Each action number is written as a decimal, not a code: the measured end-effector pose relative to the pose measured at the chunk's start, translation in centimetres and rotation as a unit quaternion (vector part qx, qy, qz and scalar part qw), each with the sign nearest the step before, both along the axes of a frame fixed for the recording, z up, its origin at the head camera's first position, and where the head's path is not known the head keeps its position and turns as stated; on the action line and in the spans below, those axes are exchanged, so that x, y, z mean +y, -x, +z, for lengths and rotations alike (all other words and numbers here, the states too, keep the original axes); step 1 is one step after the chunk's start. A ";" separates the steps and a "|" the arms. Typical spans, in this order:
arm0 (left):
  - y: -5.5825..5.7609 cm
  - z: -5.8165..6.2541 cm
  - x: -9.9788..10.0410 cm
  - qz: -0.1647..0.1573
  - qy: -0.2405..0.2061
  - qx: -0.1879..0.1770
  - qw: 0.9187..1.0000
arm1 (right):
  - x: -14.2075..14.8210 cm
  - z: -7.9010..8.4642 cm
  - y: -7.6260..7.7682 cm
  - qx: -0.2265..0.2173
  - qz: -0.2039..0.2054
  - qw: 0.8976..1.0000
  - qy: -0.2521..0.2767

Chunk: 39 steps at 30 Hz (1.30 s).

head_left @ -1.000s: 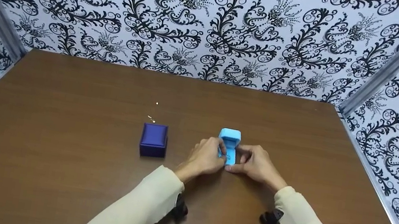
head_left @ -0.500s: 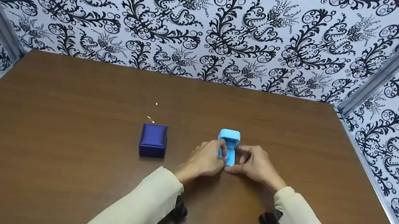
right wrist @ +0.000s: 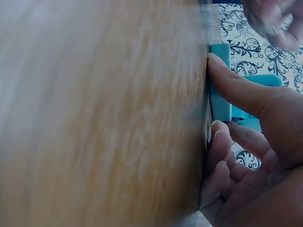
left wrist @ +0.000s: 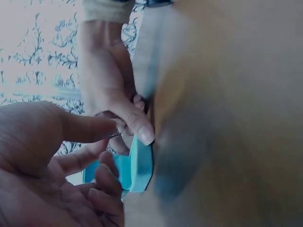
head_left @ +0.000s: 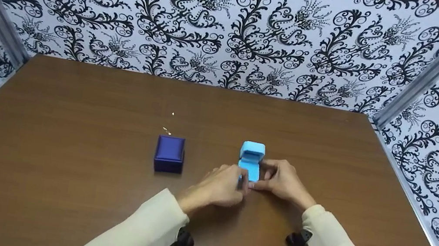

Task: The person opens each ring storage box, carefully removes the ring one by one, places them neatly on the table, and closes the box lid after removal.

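A light-blue ring box (head_left: 253, 173) stands on the table with its lid raised. My right hand (head_left: 284, 181) holds its base at the right side, thumb along the front edge, as the right wrist view also shows. Just in front of the box is my left hand (head_left: 223, 186), lifted off it. Between its thumb and forefinger it pinches a small thin metal ring (left wrist: 114, 135), which glints in the left wrist view; most of the ring is hidden by the fingertips. The box's pale-blue insert shows no ring.
A closed dark-purple jewellery box (head_left: 169, 154) stands to the left. Behind it lie a small gold chain-like piece (head_left: 166, 131) and a tiny shiny piece (head_left: 173, 113), too small to identify. Patterned panels (head_left: 234, 28) border the brown table (head_left: 82, 127).
My left hand has drawn the ring out of the blue box and moved a little back toward me and left. The right hand has kept its hold on the box.
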<state>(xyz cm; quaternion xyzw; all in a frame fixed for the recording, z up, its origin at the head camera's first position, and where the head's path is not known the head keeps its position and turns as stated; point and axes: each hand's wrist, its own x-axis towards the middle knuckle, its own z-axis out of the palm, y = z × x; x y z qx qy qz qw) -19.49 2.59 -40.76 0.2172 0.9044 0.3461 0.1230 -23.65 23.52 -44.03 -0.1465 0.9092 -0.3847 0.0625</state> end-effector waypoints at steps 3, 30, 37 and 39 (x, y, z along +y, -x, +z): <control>-0.9 -0.1 -0.1 -0.026 0.038 -0.018 0.999 | 0.0 0.0 0.0 -0.001 -0.006 1.000 -0.006; 6.6 1.3 -0.5 0.175 -0.172 -0.230 0.942 | 0.1 0.0 0.0 -0.009 0.001 1.000 0.000; 7.0 0.8 0.9 0.202 -0.153 -0.268 0.929 | 0.0 0.0 0.0 -0.004 0.007 1.000 -0.003; 6.9 0.7 1.1 0.205 -0.153 -0.269 0.928 | -0.1 0.0 0.0 0.001 0.010 1.000 -0.005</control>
